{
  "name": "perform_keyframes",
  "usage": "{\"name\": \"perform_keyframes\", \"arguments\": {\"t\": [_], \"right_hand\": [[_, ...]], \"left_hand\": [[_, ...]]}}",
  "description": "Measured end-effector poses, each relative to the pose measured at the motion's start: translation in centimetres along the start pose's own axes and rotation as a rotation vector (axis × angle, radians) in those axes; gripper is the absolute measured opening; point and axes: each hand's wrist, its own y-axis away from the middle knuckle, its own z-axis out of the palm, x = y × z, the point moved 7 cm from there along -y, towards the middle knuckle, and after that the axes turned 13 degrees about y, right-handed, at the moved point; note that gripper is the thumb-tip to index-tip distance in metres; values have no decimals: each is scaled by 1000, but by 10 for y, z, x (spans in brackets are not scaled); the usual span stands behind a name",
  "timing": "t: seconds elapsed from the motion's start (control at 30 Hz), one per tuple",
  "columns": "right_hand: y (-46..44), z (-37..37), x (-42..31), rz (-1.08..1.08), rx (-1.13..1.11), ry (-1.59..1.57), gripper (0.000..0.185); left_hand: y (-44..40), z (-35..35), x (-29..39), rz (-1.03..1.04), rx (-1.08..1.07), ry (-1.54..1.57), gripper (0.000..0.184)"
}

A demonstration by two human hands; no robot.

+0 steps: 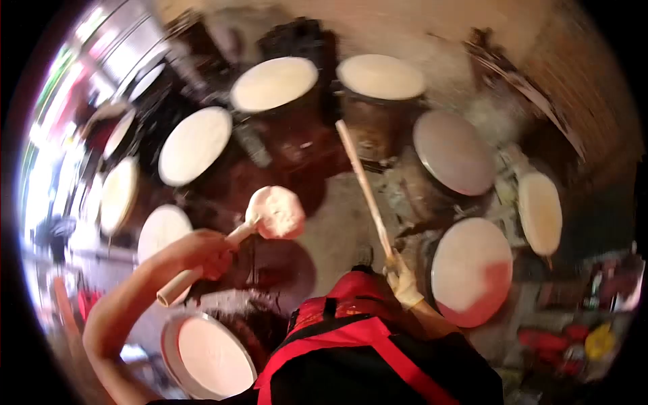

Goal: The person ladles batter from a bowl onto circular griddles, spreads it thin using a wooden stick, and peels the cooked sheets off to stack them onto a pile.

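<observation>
My left hand [208,255] is closed round a thick pale wooden handle. At its far end is a rounded, pale pinkish lump [278,213], which hangs over the dark middle of the floor. In my right hand [403,282], which looks covered by a pale yellowish glove, is a long thin wooden stick [362,179] pointing forward. Beside that hand stands a round disc [469,270], pale with a red patch along its lower right. Near my left elbow is a pale round surface within a rim [212,356].
Several drum-like stands with pale round tops form a ring around me, among them one far left of centre [273,84], one far right of centre [381,76] and a greyer one [454,152]. Long wood pieces [533,91] lean at the back right. Red and yellow items [599,341] lie lower right.
</observation>
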Motion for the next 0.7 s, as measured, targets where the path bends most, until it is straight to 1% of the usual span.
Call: {"name": "perform_keyframes", "arguments": {"t": [0.03, 0.07, 0.1, 0.13, 0.2, 0.23, 0.27, 0.3, 0.33, 0.37, 0.4, 0.43, 0.47, 0.5, 0.53, 0.57, 0.6, 0.63, 0.67, 0.7], "right_hand": [[1, -18, 28, 72, 104, -219, 40], [-3, -29, 51, 133, 199, -441, 37], [-7, -63, 35, 95, 318, -469, 37], [-17, -90, 31, 146, 353, -480, 37], [-38, -132, 38, 229, 450, -540, 37], [-52, -158, 39, 120, 517, -470, 37], [-63, -176, 55, 163, 527, -293, 41], [-86, -196, 44, -25, 593, -393, 45], [-95, -212, 67, 147, 456, -175, 40], [-115, -223, 67, 107, 437, -531, 40], [-134, -233, 67, 67, 427, -945, 41], [-152, -243, 67, 49, 421, -1301, 42], [-155, -258, 64, 98, 563, -1095, 43], [-156, -273, 60, 177, 693, -878, 43], [-152, -286, 54, 143, 784, -315, 44], [-152, -290, 46, 121, 821, 255, 44], [-148, -284, 68, 244, 817, 17, 44], [-139, -273, 86, 359, 813, -222, 44], [-133, -261, 90, 433, 801, -445, 39], [-125, -248, 93, 513, 807, -669, 37]], "left_hand": [[-16, 47, 34, 37, -59, -155, 13], [-40, 88, 68, 71, -113, -295, 13], [-63, 126, 99, 142, -167, -517, 13], [-87, 167, 128, 215, -227, -732, 13], [-117, 270, 170, 389, -289, -1059, 11], [-131, 312, 183, 457, -340, -1165, 12], [-145, 353, 193, 528, -391, -1269, 14], [-152, 393, 196, 605, -454, -1371, 18], [-158, 431, 199, 679, -520, -1468, 23], [-175, 460, 203, 788, -499, -1586, 32], [-187, 484, 203, 891, -513, -1655, 35], [-208, 503, 201, 1057, -667, -1634, 37], [-223, 518, 201, 1219, -826, -1592, 38], [-233, 529, 192, 1000, -768, -1559, 38], [-239, 541, 188, 1213, -750, -1667, 37], [-252, 551, 182, 1142, -757, -1663, 37], [-266, 557, 177, 1068, -764, -1660, 37], [-279, 556, 171, 965, -843, -1451, 38], [-295, 560, 165, 946, -771, -1505, 40], [-319, 558, 159, 810, -807, -1390, 43]]}}
